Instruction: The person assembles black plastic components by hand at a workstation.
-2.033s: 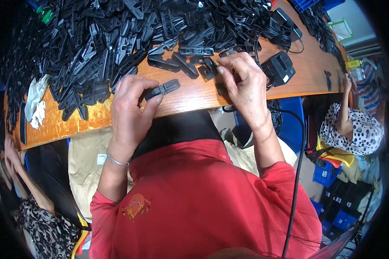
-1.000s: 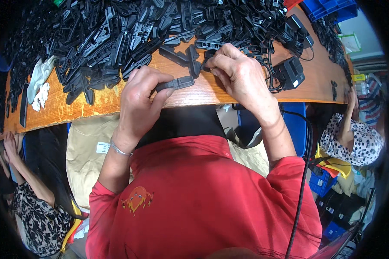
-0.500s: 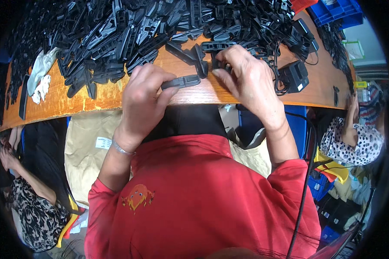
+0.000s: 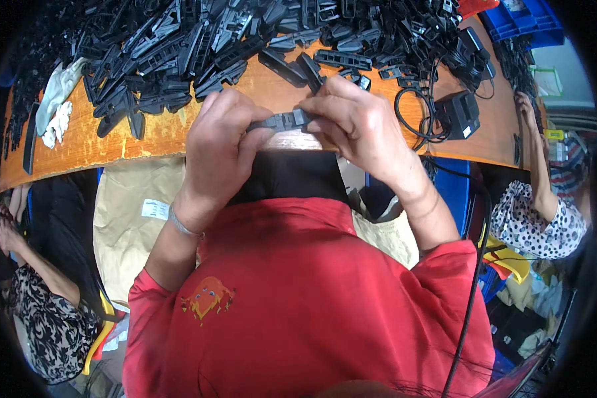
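A dark grey oblong plastic part [image 4: 282, 121] is held level between my hands, just over the near edge of the wooden table [image 4: 159, 136]. My left hand [image 4: 224, 136] pinches its left end between thumb and fingers. At the other end, my right hand [image 4: 353, 123] is closed, with thumb and fingertips on the part; whether a smaller piece sits under those fingers is hidden. Just beyond my hands lie two loose black plastic parts, one slanting [image 4: 282, 67] and one [image 4: 310, 71] close to my right fingers.
A large heap of black plastic parts [image 4: 199, 46] covers the table's far side. White gloves [image 4: 58, 99] lie at left. A black box-shaped device [image 4: 458, 114] with coiled cable stands at right, near a blue crate [image 4: 524, 23]. Co-workers sit on both sides, one reaching an arm [image 4: 534, 149] to the table.
My right hand has moved left and down to the grey part's right end. The part now spans both hands. At right, the co-worker's arm has stretched further toward the table.
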The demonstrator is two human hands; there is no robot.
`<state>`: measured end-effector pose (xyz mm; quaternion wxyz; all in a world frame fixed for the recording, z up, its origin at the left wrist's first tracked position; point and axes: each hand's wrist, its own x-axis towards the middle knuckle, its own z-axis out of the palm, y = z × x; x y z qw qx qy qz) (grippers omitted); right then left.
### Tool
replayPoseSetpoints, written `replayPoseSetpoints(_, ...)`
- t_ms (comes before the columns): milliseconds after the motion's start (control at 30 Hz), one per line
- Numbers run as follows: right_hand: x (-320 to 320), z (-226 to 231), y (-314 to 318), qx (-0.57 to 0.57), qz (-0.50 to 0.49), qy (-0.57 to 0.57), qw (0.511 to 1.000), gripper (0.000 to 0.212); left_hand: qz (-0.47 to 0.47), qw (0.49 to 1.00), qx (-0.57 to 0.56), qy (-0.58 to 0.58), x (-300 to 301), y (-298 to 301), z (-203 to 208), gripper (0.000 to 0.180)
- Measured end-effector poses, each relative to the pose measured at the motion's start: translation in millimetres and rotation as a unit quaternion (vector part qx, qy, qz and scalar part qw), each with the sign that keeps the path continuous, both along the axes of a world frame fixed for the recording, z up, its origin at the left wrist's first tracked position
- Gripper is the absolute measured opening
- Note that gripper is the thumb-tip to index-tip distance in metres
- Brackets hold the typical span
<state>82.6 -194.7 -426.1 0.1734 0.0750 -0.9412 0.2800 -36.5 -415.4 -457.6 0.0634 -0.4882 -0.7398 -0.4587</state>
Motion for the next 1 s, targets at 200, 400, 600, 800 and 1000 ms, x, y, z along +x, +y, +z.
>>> replayPoseSetpoints(200,-14,0,-18,0.076,0.029,0.035,0.996,0.010,0.017,1.000,0.003,0.012,5,1,-4,0.018)
replayPoseSetpoints(400,13,6,-14,0.024,0.035,0.063,0.997,0.006,0.083,0.983,-0.165,0.007,9,-89,37,0.019)
replayPoseSetpoints(600,38,26,51,0.143,-0.111,0.056,0.982,0.027,0.177,0.978,-0.110,0.011,5,-130,75,0.030)
replayPoseSetpoints(800,24,13,59,0.188,-0.083,0.022,0.978,0.029,0.042,0.997,-0.068,0.015,-1,16,38,0.026)
replayPoseSetpoints(1000,27,12,67,0.123,-0.121,0.016,0.985,0.022,0.057,0.990,-0.112,0.067,-13,54,26,0.019)
